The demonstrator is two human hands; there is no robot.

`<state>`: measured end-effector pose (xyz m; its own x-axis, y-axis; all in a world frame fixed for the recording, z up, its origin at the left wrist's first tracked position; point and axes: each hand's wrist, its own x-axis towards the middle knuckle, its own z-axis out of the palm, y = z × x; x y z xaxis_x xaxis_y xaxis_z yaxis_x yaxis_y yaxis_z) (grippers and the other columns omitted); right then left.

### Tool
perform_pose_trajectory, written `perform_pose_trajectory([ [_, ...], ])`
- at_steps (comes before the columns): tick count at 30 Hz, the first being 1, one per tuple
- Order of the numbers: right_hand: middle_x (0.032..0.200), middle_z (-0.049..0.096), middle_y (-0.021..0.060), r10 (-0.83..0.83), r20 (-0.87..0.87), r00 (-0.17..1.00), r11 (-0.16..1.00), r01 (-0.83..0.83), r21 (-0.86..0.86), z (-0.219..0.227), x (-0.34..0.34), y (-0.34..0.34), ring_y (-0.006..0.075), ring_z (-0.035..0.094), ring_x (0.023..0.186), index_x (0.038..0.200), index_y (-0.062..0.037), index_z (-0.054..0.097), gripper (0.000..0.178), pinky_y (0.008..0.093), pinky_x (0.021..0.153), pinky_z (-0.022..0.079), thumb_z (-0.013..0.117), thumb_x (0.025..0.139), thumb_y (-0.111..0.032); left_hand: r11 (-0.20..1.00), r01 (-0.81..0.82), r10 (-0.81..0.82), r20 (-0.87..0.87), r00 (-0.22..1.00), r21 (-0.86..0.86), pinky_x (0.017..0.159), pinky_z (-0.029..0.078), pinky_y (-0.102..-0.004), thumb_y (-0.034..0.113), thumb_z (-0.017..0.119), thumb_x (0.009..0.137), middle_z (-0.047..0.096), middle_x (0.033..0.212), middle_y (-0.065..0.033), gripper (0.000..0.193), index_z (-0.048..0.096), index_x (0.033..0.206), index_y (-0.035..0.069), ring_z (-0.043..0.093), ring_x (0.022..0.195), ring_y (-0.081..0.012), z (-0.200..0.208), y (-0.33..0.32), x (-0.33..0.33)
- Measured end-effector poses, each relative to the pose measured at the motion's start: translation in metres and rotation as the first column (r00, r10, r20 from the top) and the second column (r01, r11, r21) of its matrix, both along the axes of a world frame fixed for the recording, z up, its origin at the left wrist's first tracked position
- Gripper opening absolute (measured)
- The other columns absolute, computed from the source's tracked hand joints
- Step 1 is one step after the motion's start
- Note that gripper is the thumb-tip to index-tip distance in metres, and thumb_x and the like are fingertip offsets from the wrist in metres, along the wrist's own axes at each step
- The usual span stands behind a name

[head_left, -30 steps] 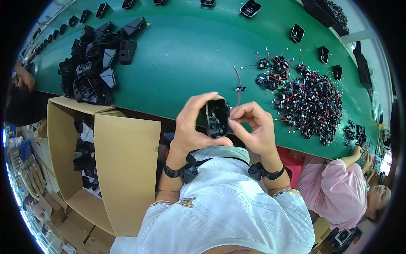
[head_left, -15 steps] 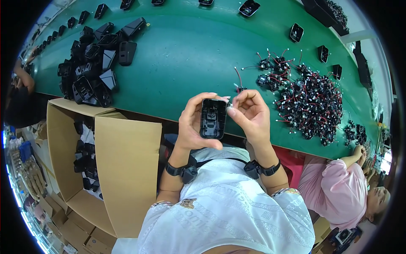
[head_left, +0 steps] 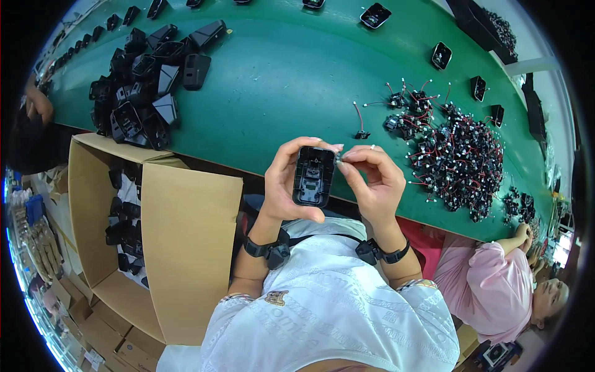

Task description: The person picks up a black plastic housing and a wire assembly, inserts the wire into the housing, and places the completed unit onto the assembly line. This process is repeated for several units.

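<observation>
My left hand [head_left: 282, 180] is wrapped round a black plastic housing [head_left: 312, 176], its hollow inside facing up with moulded ribs and posts showing. Close against the housing's upper right edge, my right hand [head_left: 375, 177] pinches thumb and forefinger together; a small pale bit shows at the tips, too small to name. A single small black part with a red wire [head_left: 362, 132] lies on the green table just beyond my right hand. To its right spreads a large pile of such wired parts [head_left: 458, 161].
Black housings [head_left: 133, 93] are heaped at the table's left. More housings [head_left: 375, 15] stand in a curved row along the far side. An open cardboard box [head_left: 192, 248] holding black parts stands at my left. A person in pink [head_left: 483, 279] sits at the right.
My right hand has shifted slightly right and its fingers have changed their bend, still by the housing's edge. The view has shifted a little, and the housing remains in my left hand.
</observation>
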<state>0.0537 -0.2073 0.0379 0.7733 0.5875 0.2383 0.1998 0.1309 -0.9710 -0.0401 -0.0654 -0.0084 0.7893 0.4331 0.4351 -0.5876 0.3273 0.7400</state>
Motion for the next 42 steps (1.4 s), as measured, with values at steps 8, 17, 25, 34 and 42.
perform_pose_trajectory([
  [8, 0.104, 0.070, 0.0169, -0.102, 0.255, 0.962, 0.994, 0.087, 0.070, -0.007, -0.002, 0.002, 0.0217, 0.070, 0.094, 0.109, 0.0035, 0.062, 0.028, 0.0325, 0.086, 0.059, 0.071, 0.086, 0.016, 0.990, -0.114, 0.124, -0.127, 0.984, 0.079, 0.109, 0.049, -0.0497, 0.048, 0.101, 0.054, 0.062, 0.130, -0.0215, 0.119, 0.042, 0.144, -0.003, 0.063, 0.123, -0.0332, 0.006, -0.001, -0.007],
  [17, 0.086, 0.076, 0.0077, 0.227, 0.658, 0.718, 0.973, -0.136, -0.186, 0.057, 0.009, -0.006, 0.0242, 0.071, 0.074, 0.091, -0.0055, 0.067, 0.033, 0.0317, 0.069, 0.058, 0.086, 0.069, 0.010, 0.791, -0.213, 0.357, -0.151, 0.922, 0.573, 0.097, 0.054, -0.0340, 0.040, 0.103, 0.050, 0.066, 0.128, -0.0194, 0.115, 0.050, 0.141, -0.006, 0.066, 0.112, -0.0219, 0.019, 0.010, -0.019],
  [25, 0.088, 0.076, 0.0070, 0.257, 0.647, 0.718, 0.966, -0.192, -0.171, 0.043, 0.008, -0.001, 0.0238, 0.072, 0.079, 0.091, -0.0063, 0.065, 0.031, 0.0328, 0.068, 0.059, 0.087, 0.072, 0.005, 0.724, -0.268, 0.450, -0.140, 0.882, 0.636, 0.094, 0.057, -0.0386, 0.047, 0.100, 0.050, 0.070, 0.119, -0.0170, 0.106, 0.059, 0.135, -0.001, 0.070, 0.109, -0.0308, 0.024, 0.006, -0.013],
  [34, 0.084, 0.073, 0.0103, 0.207, 0.400, 0.893, 0.978, -0.200, -0.060, 0.029, 0.000, 0.002, 0.0190, 0.064, 0.077, 0.090, -0.0037, 0.059, 0.029, 0.0311, 0.072, 0.050, 0.080, 0.076, 0.012, 0.802, -0.148, 0.311, -0.192, 0.931, 0.578, 0.096, 0.054, -0.0377, 0.049, 0.101, 0.051, 0.068, 0.124, -0.0158, 0.111, 0.056, 0.138, -0.002, 0.068, 0.111, -0.0252, 0.029, 0.011, -0.015],
  [42, 0.089, 0.074, 0.0089, 0.246, 0.488, 0.837, 0.963, -0.153, -0.223, 0.046, -0.011, 0.005, 0.0234, 0.066, 0.081, 0.094, -0.0031, 0.065, 0.025, 0.0322, 0.073, 0.053, 0.078, 0.076, 0.009, 0.769, -0.181, 0.347, -0.164, 0.923, 0.613, 0.099, 0.054, -0.0396, 0.041, 0.100, 0.057, 0.066, 0.128, -0.0152, 0.104, 0.055, 0.141, 0.002, 0.068, 0.114, -0.0311, 0.031, 0.012, -0.022],
])
